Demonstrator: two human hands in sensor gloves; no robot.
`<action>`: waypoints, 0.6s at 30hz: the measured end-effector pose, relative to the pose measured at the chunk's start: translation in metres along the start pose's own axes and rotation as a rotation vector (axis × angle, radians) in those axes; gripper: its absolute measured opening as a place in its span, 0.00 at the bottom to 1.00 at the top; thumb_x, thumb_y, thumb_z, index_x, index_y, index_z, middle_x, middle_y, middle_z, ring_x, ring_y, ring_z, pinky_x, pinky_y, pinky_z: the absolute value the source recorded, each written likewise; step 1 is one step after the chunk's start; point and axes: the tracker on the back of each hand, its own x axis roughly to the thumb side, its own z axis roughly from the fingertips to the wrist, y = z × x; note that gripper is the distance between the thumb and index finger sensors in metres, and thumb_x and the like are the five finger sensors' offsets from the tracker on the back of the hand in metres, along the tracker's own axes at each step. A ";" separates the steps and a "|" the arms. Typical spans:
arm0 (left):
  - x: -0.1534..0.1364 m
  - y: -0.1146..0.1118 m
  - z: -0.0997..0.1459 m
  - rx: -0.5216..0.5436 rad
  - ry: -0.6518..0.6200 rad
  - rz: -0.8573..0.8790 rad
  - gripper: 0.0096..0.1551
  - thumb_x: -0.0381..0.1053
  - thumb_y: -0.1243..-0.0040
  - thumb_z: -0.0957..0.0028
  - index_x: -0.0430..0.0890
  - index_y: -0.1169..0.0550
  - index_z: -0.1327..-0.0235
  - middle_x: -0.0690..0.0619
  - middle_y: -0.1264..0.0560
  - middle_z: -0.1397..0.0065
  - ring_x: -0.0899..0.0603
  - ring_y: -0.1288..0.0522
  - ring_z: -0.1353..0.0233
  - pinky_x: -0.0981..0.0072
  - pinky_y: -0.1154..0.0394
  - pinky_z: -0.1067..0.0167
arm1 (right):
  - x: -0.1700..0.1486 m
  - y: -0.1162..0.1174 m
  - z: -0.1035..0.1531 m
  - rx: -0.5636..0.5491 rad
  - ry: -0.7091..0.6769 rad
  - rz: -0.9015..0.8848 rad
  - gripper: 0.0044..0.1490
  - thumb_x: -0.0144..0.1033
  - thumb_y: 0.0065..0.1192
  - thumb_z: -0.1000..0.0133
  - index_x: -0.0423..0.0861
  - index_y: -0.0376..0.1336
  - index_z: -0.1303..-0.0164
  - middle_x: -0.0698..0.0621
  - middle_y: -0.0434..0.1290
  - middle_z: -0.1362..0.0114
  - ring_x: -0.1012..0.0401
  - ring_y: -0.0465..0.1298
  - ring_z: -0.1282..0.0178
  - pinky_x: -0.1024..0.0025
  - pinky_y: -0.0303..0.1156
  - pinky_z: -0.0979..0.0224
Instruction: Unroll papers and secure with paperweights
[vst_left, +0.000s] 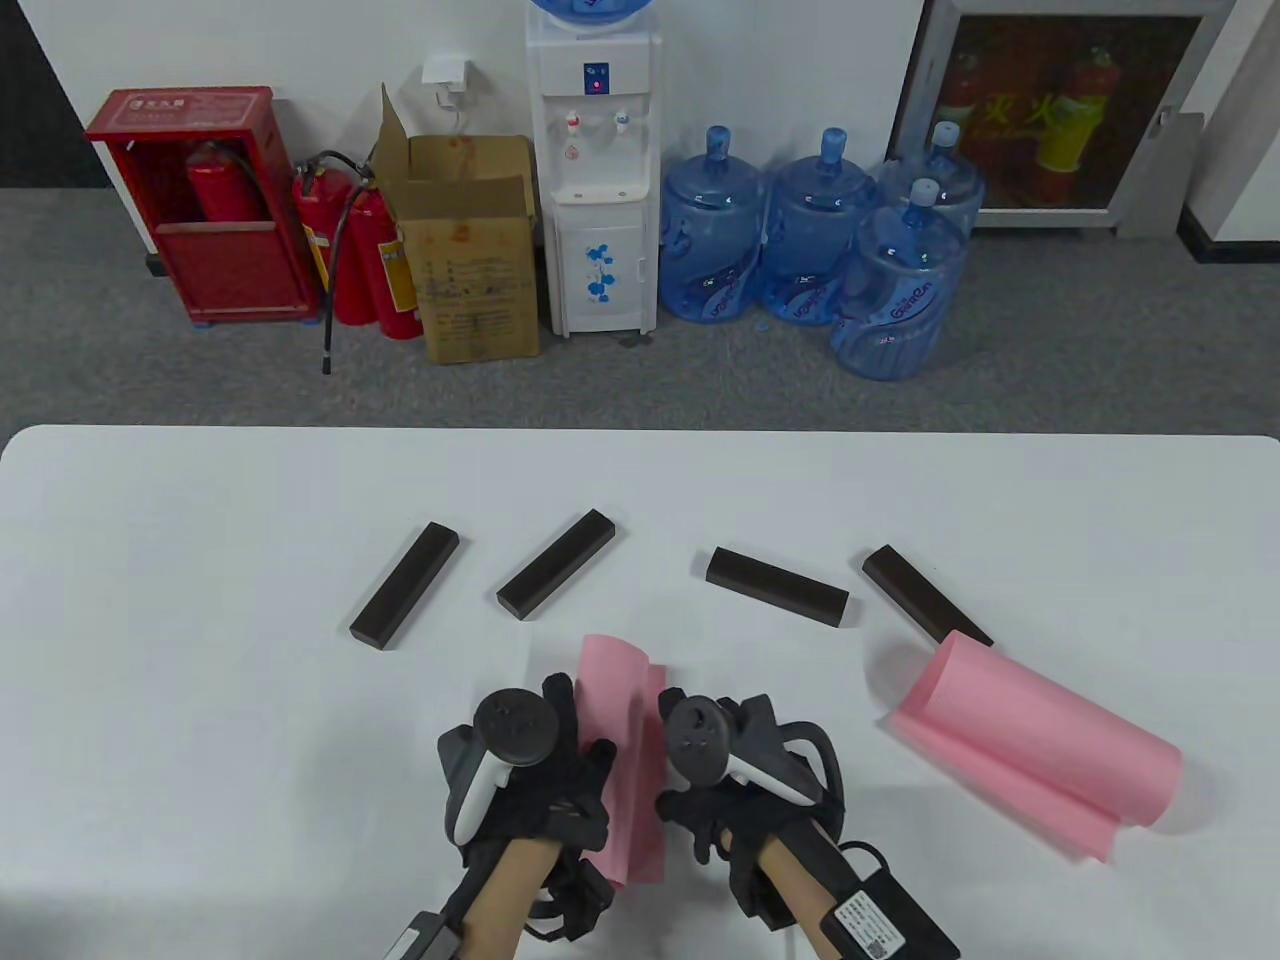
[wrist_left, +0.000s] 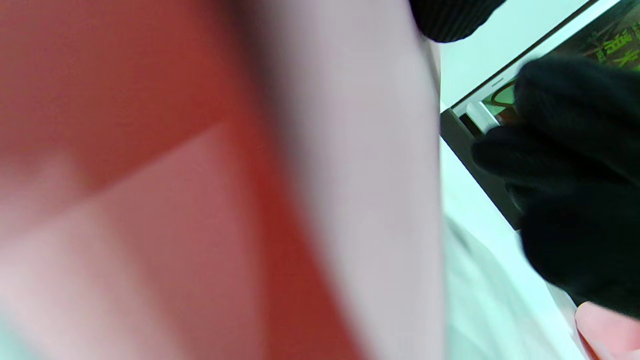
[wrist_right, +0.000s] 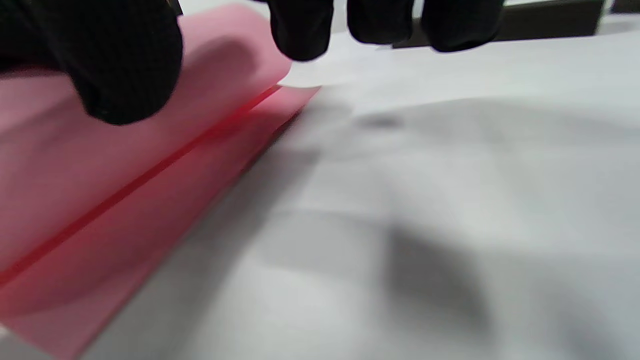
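Note:
A partly rolled pink paper (vst_left: 615, 700) lies near the front edge between my hands. My left hand (vst_left: 575, 715) holds its left side; the paper fills the left wrist view (wrist_left: 150, 200), blurred. My right hand (vst_left: 668, 712) is at its right edge. In the right wrist view the thumb (wrist_right: 125, 65) is over the paper's curled top layer (wrist_right: 125, 175) and the other fingers (wrist_right: 300, 30) hang just above its corner, gripping nothing. A second pink roll (vst_left: 1040, 750) lies at the right. Several dark paperweight bars (vst_left: 405, 598) (vst_left: 555, 578) (vst_left: 778, 586) (vst_left: 925, 595) lie in a row behind.
The rightmost bar touches the far end of the second roll. The white table (vst_left: 200, 700) ends at its far edge (vst_left: 640, 430); beyond it on the floor stand a water dispenser, water bottles, a cardboard box and fire extinguishers.

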 end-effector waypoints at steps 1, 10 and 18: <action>-0.001 0.000 0.000 -0.003 0.003 0.003 0.49 0.60 0.51 0.43 0.57 0.66 0.25 0.37 0.40 0.18 0.45 0.15 0.42 0.45 0.24 0.43 | 0.006 0.002 -0.005 0.000 0.008 -0.017 0.65 0.55 0.68 0.54 0.50 0.33 0.20 0.52 0.48 0.17 0.46 0.50 0.15 0.41 0.56 0.21; -0.004 0.001 0.004 0.004 0.037 -0.005 0.48 0.59 0.52 0.43 0.56 0.66 0.25 0.37 0.40 0.18 0.46 0.16 0.42 0.44 0.24 0.42 | 0.016 0.029 -0.029 0.075 0.064 -0.055 0.67 0.48 0.73 0.54 0.51 0.32 0.21 0.54 0.49 0.18 0.46 0.48 0.16 0.41 0.52 0.20; -0.002 0.012 0.013 0.000 0.063 -0.043 0.49 0.65 0.53 0.44 0.57 0.65 0.24 0.34 0.42 0.17 0.40 0.16 0.40 0.42 0.24 0.44 | 0.012 0.031 -0.027 0.064 0.041 -0.063 0.64 0.48 0.73 0.55 0.53 0.35 0.21 0.57 0.50 0.18 0.48 0.47 0.15 0.40 0.48 0.20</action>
